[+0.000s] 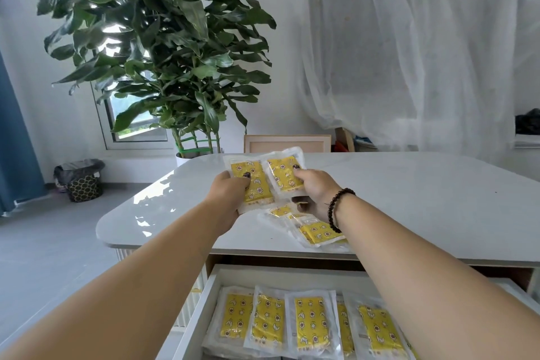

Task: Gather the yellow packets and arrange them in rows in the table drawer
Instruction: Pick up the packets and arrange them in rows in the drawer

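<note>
A white table (pixel 409 184) fills the middle of the view, with a tall leafy plant (pixel 163 47) behind its far left corner and, below its near edge, an open drawer (pixel 263 273) holding yellow packets (pixel 309 321) side by side in an overlapping row. Above the tabletop the left hand (pixel 226 194) pinches one packet (pixel 252 181) with thumb on top, and the right hand (pixel 314 190), just beside it, grips a second packet (pixel 282 169). A small pile of packets (pixel 315 232) lies on the table under the right wrist, which wears a dark bead bracelet (pixel 336 207).
</note>
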### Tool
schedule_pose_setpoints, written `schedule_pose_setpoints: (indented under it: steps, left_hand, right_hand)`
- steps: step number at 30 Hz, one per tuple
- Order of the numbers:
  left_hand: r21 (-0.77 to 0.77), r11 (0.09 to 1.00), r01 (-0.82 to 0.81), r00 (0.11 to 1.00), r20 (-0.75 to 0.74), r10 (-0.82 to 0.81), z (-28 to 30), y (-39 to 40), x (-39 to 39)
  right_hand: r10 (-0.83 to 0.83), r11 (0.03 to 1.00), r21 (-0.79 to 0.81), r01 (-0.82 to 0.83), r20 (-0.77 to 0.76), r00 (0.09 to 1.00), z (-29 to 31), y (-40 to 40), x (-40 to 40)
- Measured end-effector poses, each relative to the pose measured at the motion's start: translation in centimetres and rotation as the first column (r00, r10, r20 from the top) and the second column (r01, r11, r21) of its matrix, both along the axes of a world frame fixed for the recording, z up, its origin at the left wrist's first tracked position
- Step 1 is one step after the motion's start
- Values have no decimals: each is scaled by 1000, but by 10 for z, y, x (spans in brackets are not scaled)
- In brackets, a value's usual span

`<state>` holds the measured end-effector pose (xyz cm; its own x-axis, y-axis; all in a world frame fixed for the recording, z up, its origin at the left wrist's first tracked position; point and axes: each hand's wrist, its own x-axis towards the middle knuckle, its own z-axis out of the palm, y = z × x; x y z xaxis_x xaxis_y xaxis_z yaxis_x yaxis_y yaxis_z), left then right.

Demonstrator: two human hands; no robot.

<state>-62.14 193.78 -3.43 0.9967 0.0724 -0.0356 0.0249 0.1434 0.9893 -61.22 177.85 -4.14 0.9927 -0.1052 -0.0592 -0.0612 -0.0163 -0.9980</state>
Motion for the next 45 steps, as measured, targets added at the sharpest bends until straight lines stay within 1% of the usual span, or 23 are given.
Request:
schedule_pose_setpoints:
  steps: [1, 2, 3, 5, 7, 11, 14, 17, 20, 21, 22, 23, 24, 25, 28, 29, 30, 32, 36, 38, 40, 43, 45]
  left_hand:
    - [5, 1000, -8, 1000, 4, 8, 0, 0, 1]
    - [4, 1000, -12, 1000, 2, 12, 0, 0, 1]
    - [0, 1000, -8, 1000, 1, 8, 1, -1, 0]
    - [-10, 1000, 30, 999, 10, -30, 1, -4, -1]
    - [-27, 997, 74, 997, 28, -73, 0, -7, -2]
    - [-16, 995, 95, 995, 42, -95, -3, -7, -4]
    - [3, 995, 103, 993, 49, -103, -4, -6, -5]
    - [17, 998, 55, 998, 39, -55, -3, -3, -1]
    - [50, 999, -10, 1000, 9, 10, -2, 3, 4]
    - [53, 998, -28, 1000, -6, 28, -3, 4, 6]
    - [48, 998, -45, 999, -21, 46, -5, 5, 7]
    - [47, 997, -60, 997, -37, 62, -6, 5, 7]
    - [53, 996, -73, 996, -52, 76, -6, 5, 7]
    - [54, 995, -80, 995, -62, 83, -7, 4, 8]
    - [20, 996, -88, 994, -63, 89, -9, 3, 10]
    - [14, 997, -82, 995, -54, 83, -9, 2, 10]
    - [15, 997, -76, 996, -43, 77, -9, 2, 9]
    - [10, 997, -73, 997, -29, 73, -10, 0, 9]
    - [5, 999, -52, 998, -32, 52, -10, -4, 6]
    - [10, 999, -40, 999, -36, 40, -11, -9, 2]
    - [9, 999, -41, 998, -52, 42, -11, -13, 0]
    - [-6, 1000, -26, 997, -67, 26, -8, -18, -4]
    - [-19, 1000, 14, 998, -63, -15, -6, -19, -6]
  right_hand:
    - [-3, 998, 69, 2, 25, 1000, 1, -1, -1]
    - [9, 995, 98, -14, 47, 999, 1, 0, -1]
    - [34, 997, 72, -38, 64, 997, 1, 1, -2]
    - [62, 993, -106, -55, 71, 996, 0, 5, -3]
    - [52, 962, -272, -29, 76, 996, 0, 8, -4]
    - [-25, 915, -396, 79, 139, 990, 3, 10, -8]
    - [1, 903, -424, 66, 156, 988, 6, 10, -11]
    - [1, 915, -399, 55, 140, 990, 19, -1, -16]
    - [-106, 909, -385, 161, 160, 981, 29, -34, -15]
    - [-163, 878, -427, 219, 164, 973, 27, -49, -12]
    - [-216, 823, -501, 268, 160, 963, 22, -64, -10]
    - [-253, 749, -599, 284, 138, 958, 16, -79, -8]
    - [-274, 673, -693, 256, 87, 958, 8, -92, -8]
    - [-285, 622, -759, 194, 12, 958, 0, -102, -9]
    - [-260, 555, -829, -70, -253, 932, -20, -113, -18]
    - [-237, 516, -843, -150, -309, 921, -24, -113, -19]
    - [-217, 467, -861, -201, -333, 918, -27, -112, -19]
    - [-188, 367, -899, -238, -322, 928, -31, -106, -18]
    - [-188, 222, -940, -261, -304, 934, -35, -92, -19]
    - [-231, 108, -967, -231, -250, 940, -42, -87, -20]
    - [-238, 10, -983, -185, -182, 954, -48, -84, -19]
    - [-182, -145, -975, -166, -139, 973, -50, -81, -18]
    - [-147, -250, -960, -128, -93, 985, -48, -81, -18]
